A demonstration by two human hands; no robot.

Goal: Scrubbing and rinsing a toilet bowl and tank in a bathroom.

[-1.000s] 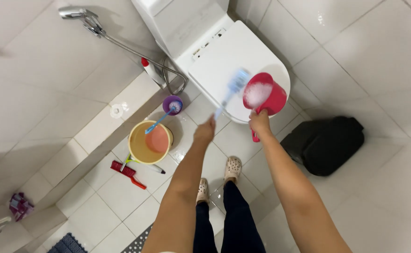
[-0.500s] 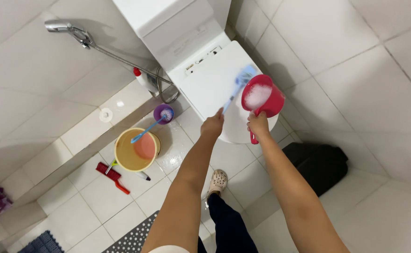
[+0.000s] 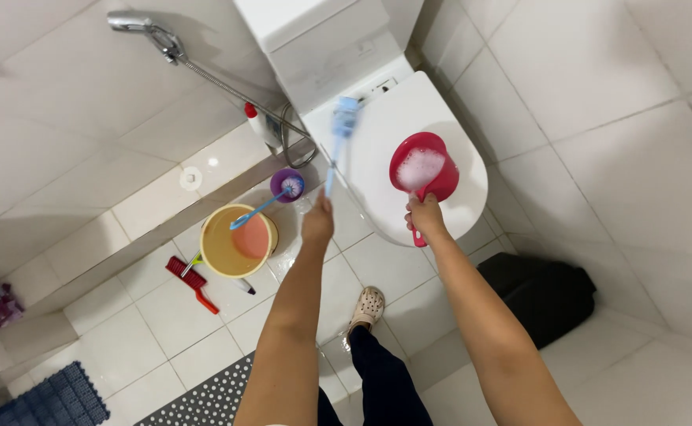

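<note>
Since the earlier frame the brush head has shifted from beside the scoop to the rear of the toilet lid, near the tank; the scoop remains over the lid.

The left hand (image 3: 317,223) is closed around the handle of a blue long-handled brush (image 3: 338,142). The brush head is motion-blurred and sits at the back edge of the closed white toilet lid (image 3: 377,150), just in front of the tank (image 3: 322,47).

The right hand (image 3: 425,217) is closed around the handle of a red scoop (image 3: 425,167). The scoop contains white foam and is held above the right half of the toilet lid.

On the floor left of the toilet stands a yellow bucket (image 3: 235,241) with a blue-handled tool resting in it. A purple cup (image 3: 287,185) stands between the bucket and the toilet. A red scrub brush (image 3: 190,282) lies left of the bucket. A black bag (image 3: 539,296) lies on the floor right of the toilet. A shower head (image 3: 137,22) with hose hangs on the wall left of the tank.
</note>
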